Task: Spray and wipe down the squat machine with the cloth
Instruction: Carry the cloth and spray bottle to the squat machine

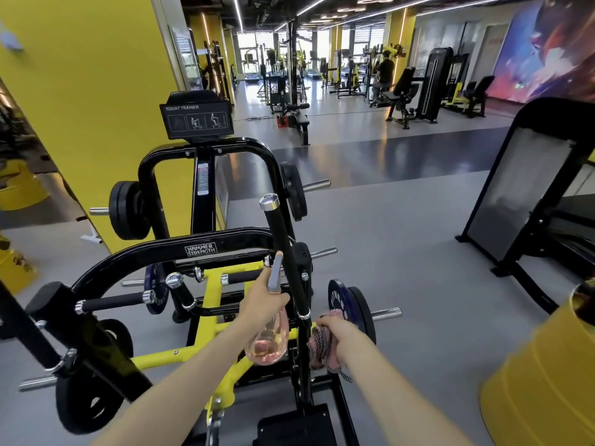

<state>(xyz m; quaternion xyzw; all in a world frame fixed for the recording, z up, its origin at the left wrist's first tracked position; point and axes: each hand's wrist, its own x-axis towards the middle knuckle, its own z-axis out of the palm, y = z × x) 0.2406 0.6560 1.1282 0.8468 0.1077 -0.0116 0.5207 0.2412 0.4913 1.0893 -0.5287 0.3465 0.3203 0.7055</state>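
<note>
The black and yellow squat machine fills the lower left and centre, with weight plates on its pegs. A black upright handle bar with a chrome cap rises in the middle. My left hand is shut on a clear pink spray bottle with a grey nozzle, held right beside that bar. My right hand grips a pink patterned cloth pressed against the lower part of the same bar.
A yellow wall stands on the left. A black padded machine stands at right, a yellow barrel at lower right. Grey floor stretches between them. More gym machines and a person stand far back.
</note>
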